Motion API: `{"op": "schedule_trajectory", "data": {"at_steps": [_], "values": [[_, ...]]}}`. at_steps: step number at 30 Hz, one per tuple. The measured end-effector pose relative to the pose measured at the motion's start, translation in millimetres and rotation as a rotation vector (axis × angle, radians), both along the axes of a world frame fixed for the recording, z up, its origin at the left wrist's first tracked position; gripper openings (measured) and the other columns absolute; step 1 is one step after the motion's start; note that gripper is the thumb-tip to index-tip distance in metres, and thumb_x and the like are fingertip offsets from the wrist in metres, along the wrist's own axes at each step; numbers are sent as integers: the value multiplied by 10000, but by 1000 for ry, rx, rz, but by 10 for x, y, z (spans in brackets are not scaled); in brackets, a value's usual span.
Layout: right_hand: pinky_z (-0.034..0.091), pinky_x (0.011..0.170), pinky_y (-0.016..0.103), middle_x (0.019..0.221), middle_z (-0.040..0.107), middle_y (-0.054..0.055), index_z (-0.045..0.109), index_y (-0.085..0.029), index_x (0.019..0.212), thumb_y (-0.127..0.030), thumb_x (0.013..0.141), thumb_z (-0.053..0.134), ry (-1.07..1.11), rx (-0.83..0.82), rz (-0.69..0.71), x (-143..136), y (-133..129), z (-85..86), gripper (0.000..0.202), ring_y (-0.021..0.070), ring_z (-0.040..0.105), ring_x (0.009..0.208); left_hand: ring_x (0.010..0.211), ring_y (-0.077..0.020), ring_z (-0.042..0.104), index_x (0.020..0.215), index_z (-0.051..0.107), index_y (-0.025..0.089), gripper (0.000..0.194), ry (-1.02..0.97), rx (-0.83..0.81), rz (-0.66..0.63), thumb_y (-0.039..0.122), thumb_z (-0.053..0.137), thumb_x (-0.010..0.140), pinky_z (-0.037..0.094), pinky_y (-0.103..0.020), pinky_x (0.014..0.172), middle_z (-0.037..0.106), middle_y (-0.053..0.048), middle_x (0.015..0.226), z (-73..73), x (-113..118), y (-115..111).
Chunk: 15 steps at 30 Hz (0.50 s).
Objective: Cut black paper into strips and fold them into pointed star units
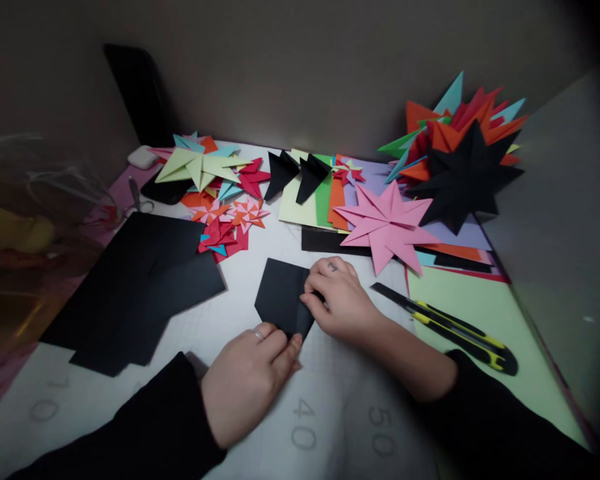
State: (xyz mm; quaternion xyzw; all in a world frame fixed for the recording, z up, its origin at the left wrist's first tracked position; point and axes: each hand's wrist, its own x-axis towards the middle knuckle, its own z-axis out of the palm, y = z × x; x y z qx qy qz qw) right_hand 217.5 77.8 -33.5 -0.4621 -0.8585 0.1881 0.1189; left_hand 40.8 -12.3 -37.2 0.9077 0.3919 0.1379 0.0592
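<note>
A small folded piece of black paper (280, 290) lies on the white mat (230, 347), creased near its right side. My left hand (255, 377), wearing a ring, pinches its lower corner between thumb and fingers. On the right edge, my right hand (337, 293) presses with curled fingers and holds the fold; part of the paper is hidden under both hands. Behind it stand two folded black paper pieces (281, 175). Larger black paper sheets (145, 287) are spread left of my left hand.
Right of my right hand lies a yellow-black utility knife (455, 333), partly on pale green paper (520, 360). A pink paper star (390, 223), a black paper star (473, 177) and several colourful stars crowd the back. Scissors (136, 197) lie at the left. Grey walls (280, 73) bound the table.
</note>
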Motion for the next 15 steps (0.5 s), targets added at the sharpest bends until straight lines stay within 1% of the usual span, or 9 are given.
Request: {"op": "schedule_trajectory", "data": {"at_steps": [4, 7, 8, 10, 12, 15], "values": [[323, 805, 393, 858, 542, 52, 542, -193, 688, -199, 769, 544, 19, 15, -11, 2, -20, -27, 81, 233, 429, 887, 700, -200, 542, 1125, 562, 56, 299, -8, 4, 6, 217, 453, 897, 495, -340, 564, 557, -58, 730, -11, 0, -17], [329, 816, 395, 883, 531, 60, 541, -191, 696, -190, 765, 538, 26, 30, -18, 7, -37, -46, 68, 236, 426, 901, 709, -204, 553, 1134, 563, 79, 294, -33, -14, 20, 215, 459, 895, 506, -350, 569, 572, -65, 742, -8, -1, -21], [332, 821, 397, 891, 527, 62, 542, -192, 702, -188, 764, 536, 29, 34, -19, 8, -41, -52, 63, 238, 424, 905, 751, -212, 567, 1126, 571, 90, 284, -55, -14, 31, 211, 464, 893, 516, -362, 598, 592, -81, 786, -7, 0, -21], [336, 828, 403, 902, 523, 66, 544, -194, 710, -185, 761, 532, 36, 39, -19, 10, -47, -61, 54, 242, 422, 912, 902, -243, 579, 1096, 592, 107, 257, -106, 4, 61, 207, 481, 887, 526, -404, 697, 625, -124, 940, -8, 2, -21], [340, 829, 409, 906, 521, 68, 543, -195, 710, -181, 759, 528, 39, 40, -19, 12, -50, -68, 53, 246, 421, 915, 1050, -274, 550, 1081, 604, 113, 245, -127, 33, 69, 208, 489, 886, 511, -448, 788, 625, -145, 1079, -13, 0, -25], [346, 821, 413, 898, 518, 72, 541, -195, 702, -178, 755, 524, 34, 41, -22, 9, -50, -74, 58, 252, 421, 913, 1120, -270, 536, 1110, 597, 115, 265, -91, 58, 35, 196, 452, 904, 510, -436, 823, 640, -130, 1122, -20, -10, -39]]}}
